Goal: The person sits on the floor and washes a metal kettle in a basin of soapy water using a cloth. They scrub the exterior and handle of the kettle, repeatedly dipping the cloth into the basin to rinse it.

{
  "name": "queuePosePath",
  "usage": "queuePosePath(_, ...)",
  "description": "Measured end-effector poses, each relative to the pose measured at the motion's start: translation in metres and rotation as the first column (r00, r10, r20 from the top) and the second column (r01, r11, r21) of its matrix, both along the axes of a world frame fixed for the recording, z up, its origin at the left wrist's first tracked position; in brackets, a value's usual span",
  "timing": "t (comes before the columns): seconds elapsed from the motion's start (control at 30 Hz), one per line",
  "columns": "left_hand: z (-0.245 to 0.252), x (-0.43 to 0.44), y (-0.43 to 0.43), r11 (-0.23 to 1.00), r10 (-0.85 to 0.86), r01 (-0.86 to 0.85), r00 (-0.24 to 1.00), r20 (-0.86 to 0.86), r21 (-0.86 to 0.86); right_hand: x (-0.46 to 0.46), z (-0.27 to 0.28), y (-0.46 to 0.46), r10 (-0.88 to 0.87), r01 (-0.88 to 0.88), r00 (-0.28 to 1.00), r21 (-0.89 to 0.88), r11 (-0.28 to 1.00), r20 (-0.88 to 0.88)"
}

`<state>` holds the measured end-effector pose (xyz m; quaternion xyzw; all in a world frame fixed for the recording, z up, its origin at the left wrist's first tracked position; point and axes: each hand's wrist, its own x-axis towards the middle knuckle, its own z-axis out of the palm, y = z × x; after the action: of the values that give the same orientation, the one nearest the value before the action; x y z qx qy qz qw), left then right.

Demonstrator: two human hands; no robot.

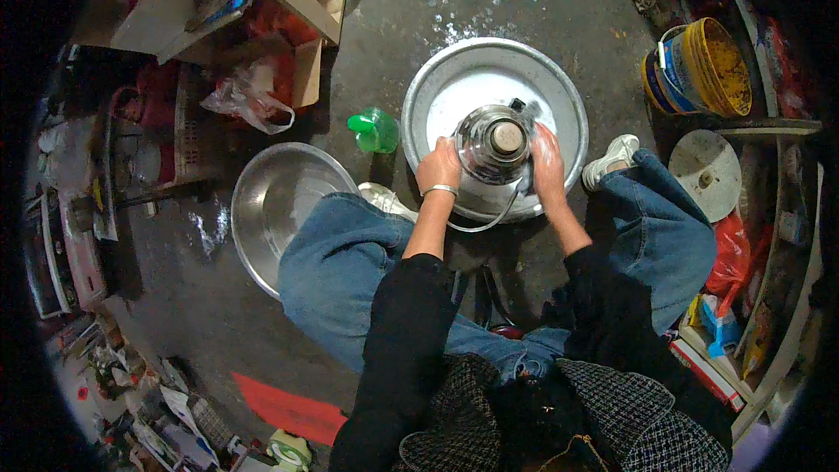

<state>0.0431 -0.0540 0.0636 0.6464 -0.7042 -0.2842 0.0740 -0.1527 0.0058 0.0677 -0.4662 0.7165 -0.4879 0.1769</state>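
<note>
A shiny metal vacuum flask point(482, 164) with a cork stopper point(507, 137) is held over a wide metal basin point(414, 88), its top towards me. White suds or soapy water point(452, 95) cover the basin's floor. My left hand point(440, 167), with a bracelet at the wrist, grips the flask's left side. Against its right side lies my right hand point(548, 164), wet with foam; whether a cloth or scrubber is under its fingers I cannot tell. The flask's curved handle point(488, 228) points towards me over the basin's near rim.
Left of the basin stands a green plastic bottle point(377, 131). A second metal basin point(262, 203) sits by my left knee. At right are a yellow bucket point(724, 69), a round pale disc point(704, 174) and a red plastic bag point(727, 252). Wooden furniture point(308, 72) borders the left.
</note>
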Motion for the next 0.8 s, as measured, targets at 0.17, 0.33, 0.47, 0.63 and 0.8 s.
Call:
queuePosePath(0.17, -0.004, -0.002, 0.005, 1.0, -0.013, 0.013, 1.0, -0.007, -0.012, -0.012, 0.0, -0.024, 0.187, -0.186, 0.967, 0.021, 0.982, -0.176)
queuePosePath(0.33, -0.002, -0.009, 0.008, 0.998, 0.052, -0.051, 0.997, -0.056, 0.031, -0.005, -0.006, -0.011, 0.078, -0.071, 0.962, 0.039, 0.997, -0.26)
queuePosePath(0.47, -0.006, -0.01, 0.01, 0.999, 0.046, -0.046, 0.998, -0.053, -0.008, 0.013, -0.005, 0.014, -0.134, 0.14, 0.99, 0.147, 0.979, -0.053)
queuePosePath(0.63, -0.019, -0.003, 0.015, 0.999, 0.019, -0.023, 0.994, -0.108, -0.035, -0.025, -0.011, -0.051, 0.3, -0.295, 0.952, 0.085, 0.952, -0.052)
queuePosePath(0.8, -0.024, -0.004, 0.011, 0.999, 0.021, -0.024, 0.995, -0.094, -0.033, -0.061, -0.036, -0.13, 0.623, -0.656, 0.748, 0.4, 0.64, 0.229)
